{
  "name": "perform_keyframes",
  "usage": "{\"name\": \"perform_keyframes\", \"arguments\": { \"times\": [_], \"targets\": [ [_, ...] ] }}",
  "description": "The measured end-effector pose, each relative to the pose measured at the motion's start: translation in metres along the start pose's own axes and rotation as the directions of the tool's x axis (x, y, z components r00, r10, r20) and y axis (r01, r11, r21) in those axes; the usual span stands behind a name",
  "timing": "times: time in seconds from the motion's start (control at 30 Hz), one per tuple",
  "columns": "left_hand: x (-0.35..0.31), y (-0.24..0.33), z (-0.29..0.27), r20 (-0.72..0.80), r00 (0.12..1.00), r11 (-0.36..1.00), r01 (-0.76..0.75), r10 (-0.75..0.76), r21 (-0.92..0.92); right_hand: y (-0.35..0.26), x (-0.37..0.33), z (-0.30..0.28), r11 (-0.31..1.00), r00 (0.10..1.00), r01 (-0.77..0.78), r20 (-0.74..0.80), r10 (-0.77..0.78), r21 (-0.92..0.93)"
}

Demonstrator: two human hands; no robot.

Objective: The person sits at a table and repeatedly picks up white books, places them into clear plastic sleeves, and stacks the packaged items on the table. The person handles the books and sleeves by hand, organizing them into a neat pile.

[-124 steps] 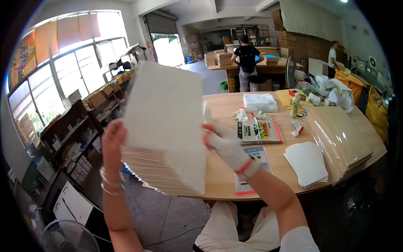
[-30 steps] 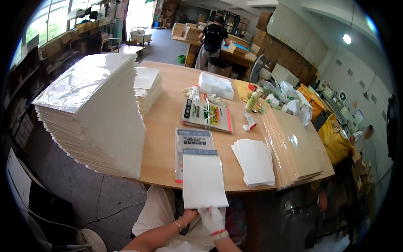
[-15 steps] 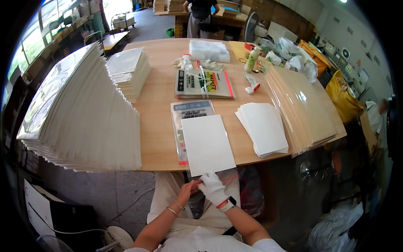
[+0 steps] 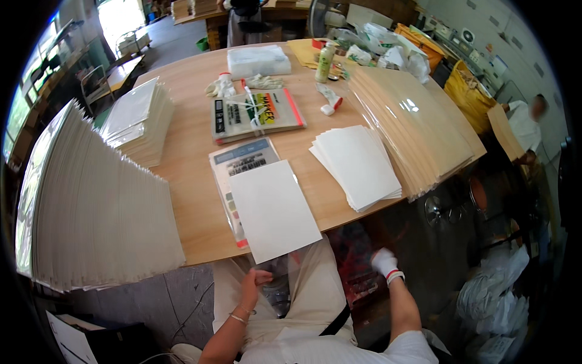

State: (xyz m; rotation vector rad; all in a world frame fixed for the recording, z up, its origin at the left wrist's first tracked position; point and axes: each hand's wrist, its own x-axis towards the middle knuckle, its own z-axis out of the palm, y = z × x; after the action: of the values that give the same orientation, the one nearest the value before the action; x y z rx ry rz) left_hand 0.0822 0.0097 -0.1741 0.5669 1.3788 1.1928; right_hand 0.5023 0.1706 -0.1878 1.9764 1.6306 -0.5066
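Observation:
A blank white sheet (image 4: 276,209) lies aslant on a printed clear plastic sleeve (image 4: 236,159), its lower corner past the table's near edge. Just below that corner, over my lap, is my bare left hand (image 4: 257,279), fingers drawn together; whatever they pinch is too small to tell. See-through plastic shows faintly beside it. My right hand (image 4: 384,262), in a white glove, reaches out to the right below table height, above a dark space with crumpled reddish film (image 4: 361,273). Its fingers are smeared by motion. A fanned pile of white sheets (image 4: 357,167) rests to the right.
Tall stacks of white sheets (image 4: 91,206) fill the left side. Packs of tan board in clear film (image 4: 412,121) line the right. Farther back are a bound bundle of printed sleeves (image 4: 257,113), gloves (image 4: 260,82) and a spray can (image 4: 324,62). Another person (image 4: 524,124) is at far right.
My right hand has left my left hand and swung out right, below the table edge. My left hand stays near the sheet's lower end. The whole view has turned rightward.

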Motion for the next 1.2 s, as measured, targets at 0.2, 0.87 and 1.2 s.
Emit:
{"name": "perform_keyframes", "arguments": {
  "times": [0.2,0.87,1.2],
  "targets": [
    [0.003,0.038,0.004,0.04,0.65,0.28,-0.381,0.759,0.881,-0.075,-0.054,-0.017,0.701,0.622,0.7,-0.598,-0.506,0.135],
    [0.029,0.045,-0.003,-0.126,0.986,0.994,0.109,-0.112,-0.032,-0.186,-0.082,-0.05,0.493,0.833,0.514,-0.547,-0.09,0.702],
    [-0.117,0.254,-0.008,0.226,0.769,0.476,-0.568,0.598,0.671,-0.249,-0.183,-0.096,-0.34,0.584,0.521,-0.618,-0.527,0.783]
  ]
}}
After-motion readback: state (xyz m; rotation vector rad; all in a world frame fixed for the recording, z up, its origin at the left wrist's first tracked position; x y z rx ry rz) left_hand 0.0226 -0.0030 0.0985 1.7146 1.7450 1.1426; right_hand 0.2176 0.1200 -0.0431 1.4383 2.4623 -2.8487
